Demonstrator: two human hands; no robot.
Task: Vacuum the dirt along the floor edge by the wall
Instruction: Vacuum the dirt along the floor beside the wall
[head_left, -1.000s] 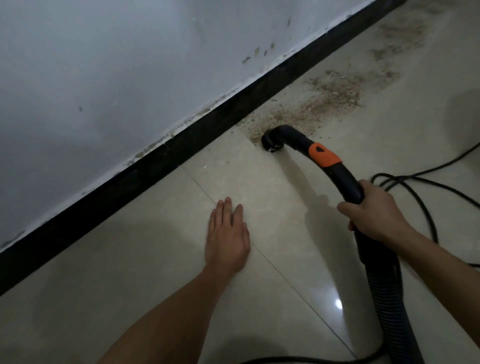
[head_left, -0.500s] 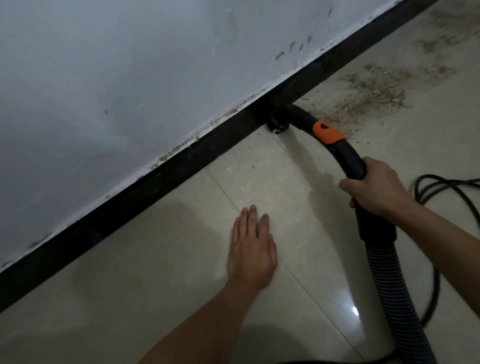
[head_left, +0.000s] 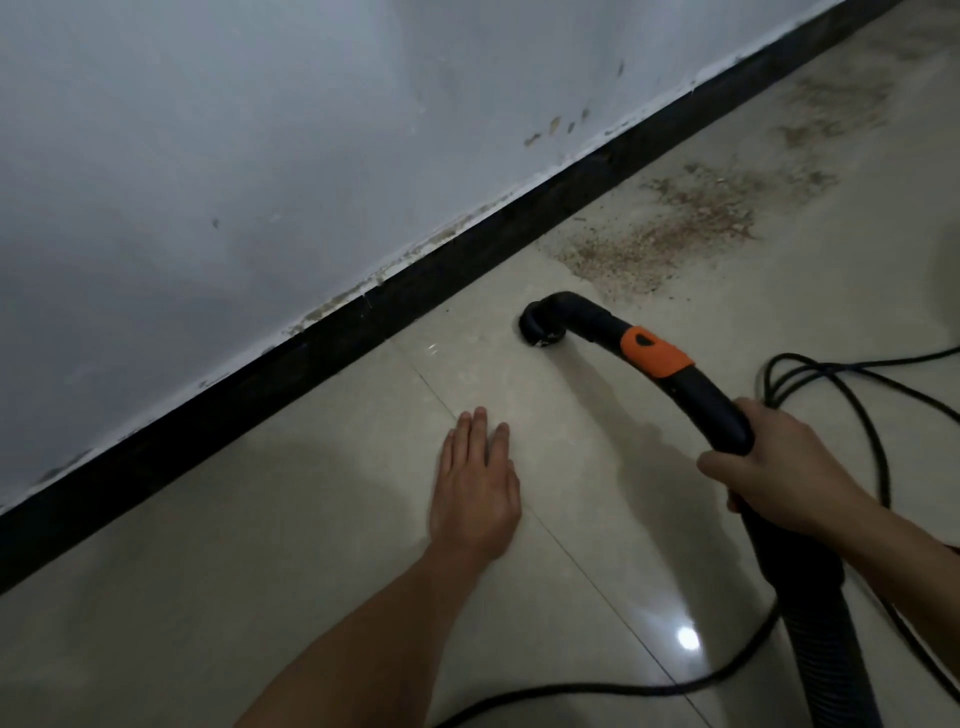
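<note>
— Where is the black bent vacuum pipe with an orange band (head_left: 649, 358)?
— Its round mouth (head_left: 539, 328) sits on the pale shiny tile floor (head_left: 260, 545). It is near the long black strip at the foot of the wall (head_left: 363, 322) but does not touch it. The patch of brown crumbly dirt (head_left: 675, 234) starts just behind the mouth.
— Who holds the pipe?
— The right hand (head_left: 774, 462). Its fingers (head_left: 719, 462) are curled round the thick black part, below the orange band.
— And the left hand (head_left: 478, 493)?
— It lies flat on the floor. Its fingers (head_left: 480, 431) are straight and close together, pointing at the strip. The pipe's mouth is ahead of those fingertips and a bit to the right, not touching them.
— What else is there?
— A dark ribbed hose (head_left: 826, 660) comes off the pipe, and a thin black cord (head_left: 623, 690) lies in loops on the floor. The white wall (head_left: 260, 156) has small brown marks.
</note>
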